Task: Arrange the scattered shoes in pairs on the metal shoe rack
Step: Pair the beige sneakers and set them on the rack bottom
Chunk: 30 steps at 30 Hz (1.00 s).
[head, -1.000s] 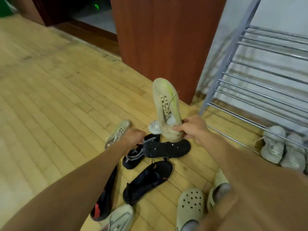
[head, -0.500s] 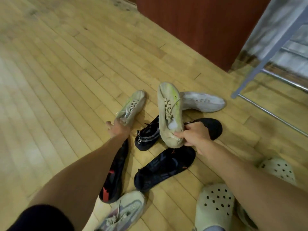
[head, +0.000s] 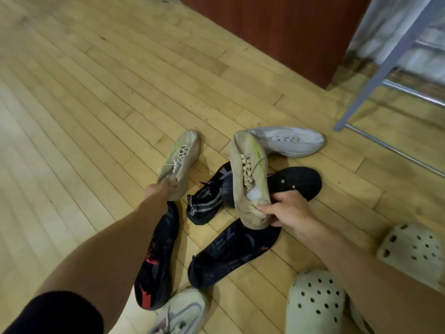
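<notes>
My right hand (head: 287,208) grips the heel of a beige sneaker (head: 248,174) with a yellow-green stripe, held toe-up above the shoe pile. My left hand (head: 160,189) is closed on the heel of the matching beige sneaker (head: 184,155), which lies on the wooden floor. Scattered around them are a white sneaker (head: 289,141), a black clog (head: 296,182), a black knit shoe (head: 207,196), a dark blue shoe (head: 231,251) and a black-and-red shoe (head: 156,259). The metal shoe rack's leg (head: 378,68) stands at the upper right.
Two cream perforated clogs (head: 315,302) (head: 414,247) lie at the lower right, and a pale sneaker (head: 183,312) at the bottom edge. A reddish-brown wooden cabinet (head: 277,27) stands behind the pile, left of the rack. Wooden floor stretches to the left.
My left hand has closed on the heel of the second beige sneaker on the floor. The view has tilted down, so the rack's shelves are out of frame. My right hand keeps its sneaker.
</notes>
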Motion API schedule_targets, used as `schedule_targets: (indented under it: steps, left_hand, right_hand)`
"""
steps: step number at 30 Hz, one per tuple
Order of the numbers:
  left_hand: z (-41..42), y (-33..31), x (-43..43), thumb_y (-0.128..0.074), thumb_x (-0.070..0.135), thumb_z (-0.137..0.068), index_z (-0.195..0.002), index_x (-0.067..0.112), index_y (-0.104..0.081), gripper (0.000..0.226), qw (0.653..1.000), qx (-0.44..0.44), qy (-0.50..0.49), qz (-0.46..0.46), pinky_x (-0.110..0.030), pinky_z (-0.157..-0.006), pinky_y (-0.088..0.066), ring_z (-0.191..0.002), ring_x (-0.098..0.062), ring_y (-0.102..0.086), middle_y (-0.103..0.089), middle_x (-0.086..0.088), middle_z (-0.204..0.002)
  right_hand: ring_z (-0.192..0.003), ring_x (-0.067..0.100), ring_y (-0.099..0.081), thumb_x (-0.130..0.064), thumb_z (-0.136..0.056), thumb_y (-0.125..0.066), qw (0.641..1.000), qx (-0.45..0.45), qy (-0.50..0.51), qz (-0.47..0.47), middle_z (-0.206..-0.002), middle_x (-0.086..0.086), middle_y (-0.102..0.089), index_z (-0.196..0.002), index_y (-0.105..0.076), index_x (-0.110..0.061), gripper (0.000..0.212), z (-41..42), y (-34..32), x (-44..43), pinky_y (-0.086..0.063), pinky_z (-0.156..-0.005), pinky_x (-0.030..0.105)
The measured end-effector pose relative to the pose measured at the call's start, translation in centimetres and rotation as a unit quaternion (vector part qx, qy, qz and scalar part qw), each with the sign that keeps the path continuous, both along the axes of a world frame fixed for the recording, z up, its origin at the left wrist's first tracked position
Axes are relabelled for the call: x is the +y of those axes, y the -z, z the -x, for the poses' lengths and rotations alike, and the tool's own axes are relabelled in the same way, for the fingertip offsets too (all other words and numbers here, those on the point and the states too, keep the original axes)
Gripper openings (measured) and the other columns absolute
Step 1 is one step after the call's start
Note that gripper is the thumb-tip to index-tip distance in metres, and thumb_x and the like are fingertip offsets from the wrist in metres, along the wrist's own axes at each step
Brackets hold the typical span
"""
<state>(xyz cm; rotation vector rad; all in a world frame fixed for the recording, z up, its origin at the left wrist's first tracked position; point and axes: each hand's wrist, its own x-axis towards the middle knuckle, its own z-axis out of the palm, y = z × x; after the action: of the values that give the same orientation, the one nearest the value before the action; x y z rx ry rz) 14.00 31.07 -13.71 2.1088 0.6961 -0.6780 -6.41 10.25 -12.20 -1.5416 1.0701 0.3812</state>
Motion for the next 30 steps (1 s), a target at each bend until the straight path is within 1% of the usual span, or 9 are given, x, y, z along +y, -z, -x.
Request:
schedule_targets:
  steps: [4, 6, 10, 13, 17, 19, 21, 25, 30]
  left_hand:
    - [0.2, -1.1, -0.4, -0.062, 0.033, -0.085, -0.102, 0.006, -0.059, 0.032, 0.998, 0.062, 0.007, 0.032, -0.024, -0.049, -0.038, -0.062, -0.017, -0.052, -0.059, -0.006, -0.082]
    - [0.6, -2.3, -1.2, -0.063, 0.031, -0.085, -0.091, 0.009, -0.054, 0.025, 0.993, 0.089, 0.014, 0.075, -0.024, -0.049, -0.038, -0.057, -0.016, -0.048, -0.055, -0.006, -0.074]
    - [2.3, -4.7, -2.0, -0.072, 0.015, -0.082, -0.089, 0.006, -0.053, 0.022, 0.982, 0.090, -0.003, 0.165, -0.030, -0.060, -0.051, -0.072, -0.020, -0.057, -0.057, -0.010, -0.091]
    - [4.3, -6.9, -2.5, -0.071, 0.007, -0.082, -0.103, 0.004, -0.055, 0.027, 0.976, 0.078, 0.017, 0.202, -0.029, -0.045, -0.053, -0.074, -0.021, -0.059, -0.059, -0.011, -0.096]
    - [7.5, -10.7, -4.7, -0.071, 0.003, -0.082, -0.112, -0.001, -0.058, 0.033, 0.964, 0.064, 0.094, 0.242, -0.036, -0.053, -0.058, -0.077, -0.024, -0.062, -0.062, -0.015, -0.100]
    - [9.2, -12.7, -6.0, -0.073, 0.002, -0.079, -0.116, -0.004, -0.055, 0.041, 0.955, 0.053, 0.137, 0.259, -0.037, -0.055, -0.060, -0.084, -0.026, -0.064, -0.062, -0.017, -0.107]
    - [10.8, -14.5, -7.4, -0.075, 0.000, -0.077, -0.117, -0.005, -0.053, 0.046, 0.945, 0.048, 0.166, 0.276, -0.039, -0.060, -0.060, -0.085, -0.029, -0.065, -0.062, -0.019, -0.109]
    - [13.6, -17.1, -10.1, -0.076, 0.000, -0.075, -0.104, -0.003, -0.055, 0.036, 0.926, 0.048, 0.215, 0.305, -0.034, -0.050, -0.060, -0.075, -0.026, -0.064, -0.063, -0.015, -0.094]
    - [16.1, -16.8, -13.5, -0.078, 0.003, -0.074, -0.117, -0.002, -0.055, 0.050, 0.917, 0.051, 0.250, 0.308, -0.038, -0.060, -0.060, -0.079, -0.028, -0.066, -0.066, -0.018, -0.100]
  right_hand:
    - [-0.085, 0.022, -0.071, -0.021, -0.076, -0.081, 1.000, 0.007, -0.003, 0.026, -0.097, 0.009, -0.074, -0.105, -0.073, -0.009, 0.032, 0.7, -0.7, 0.2, -0.063, -0.071, 0.036]
    - [-0.080, 0.024, -0.072, -0.022, -0.075, -0.082, 0.999, 0.023, -0.006, 0.042, -0.095, 0.011, -0.074, -0.101, -0.074, -0.007, 0.031, 1.1, -1.8, 0.3, -0.063, -0.069, 0.036]
    - [-0.077, 0.026, -0.073, -0.023, -0.072, -0.085, 0.996, 0.053, -0.002, 0.070, -0.096, 0.013, -0.074, -0.096, -0.072, -0.005, 0.033, 1.9, -4.9, 0.1, -0.062, -0.066, 0.034]
    - [-0.084, 0.030, -0.072, -0.020, -0.070, -0.086, 0.994, 0.052, 0.029, 0.086, -0.098, 0.015, -0.072, -0.100, -0.069, 0.001, 0.040, 2.8, -7.9, -0.4, -0.062, -0.072, 0.042]
    - [-0.099, 0.031, -0.069, -0.018, -0.076, -0.080, 0.995, 0.038, 0.080, 0.046, -0.108, 0.015, -0.070, -0.091, -0.063, -0.007, 0.025, 4.7, -10.9, -1.3, -0.058, -0.085, 0.045]
    - [-0.112, 0.033, -0.063, -0.013, -0.084, -0.071, 0.994, 0.021, 0.100, 0.029, -0.125, 0.018, -0.063, -0.103, -0.064, -0.007, 0.021, 5.8, -12.8, -1.7, -0.053, -0.095, 0.042]
    - [-0.124, 0.033, -0.054, -0.011, -0.092, -0.063, 0.992, 0.010, 0.123, 0.034, -0.134, 0.017, -0.054, -0.128, -0.054, -0.001, 0.038, 7.3, -15.4, -1.6, -0.050, -0.098, 0.039]
    - [-0.114, 0.036, -0.060, -0.006, -0.087, -0.069, 0.986, 0.015, 0.150, 0.066, -0.127, 0.023, -0.059, -0.122, -0.057, 0.006, 0.038, 9.9, -18.3, -2.7, -0.056, -0.085, 0.043]
    - [-0.119, 0.032, -0.056, -0.001, -0.092, -0.061, 0.984, 0.045, 0.171, 0.033, -0.136, 0.022, -0.053, -0.132, -0.053, 0.003, 0.041, 12.5, -19.0, -4.7, -0.056, -0.065, 0.039]
